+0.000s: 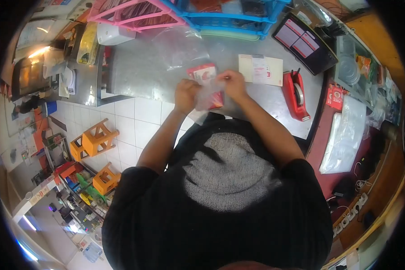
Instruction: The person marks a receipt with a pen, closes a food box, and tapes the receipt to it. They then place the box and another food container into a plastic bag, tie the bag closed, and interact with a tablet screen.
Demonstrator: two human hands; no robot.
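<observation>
My left hand (pixel 186 95) and my right hand (pixel 234 85) are at the near edge of the metal table, fingers closed on a thin clear plastic bag (pixel 205 96) stretched between them. Under and behind the plastic, a red and white packet (pixel 204 72) shows, with more red at its lower end. A larger clear plastic sheet (pixel 177 45) lies crumpled just beyond. To the right of my right hand rests a cream box (pixel 274 71) with a white label across it. A red tape dispenser (pixel 296 95) stands further right.
Pink (pixel 135 13) and blue (pixel 229 22) plastic racks line the table's far side. A tablet screen (pixel 303 42) stands at the far right. Stacked clear plastic bags (pixel 343 137) lie on the red surface to my right. Orange stools (pixel 99 137) stand on the tiled floor at left.
</observation>
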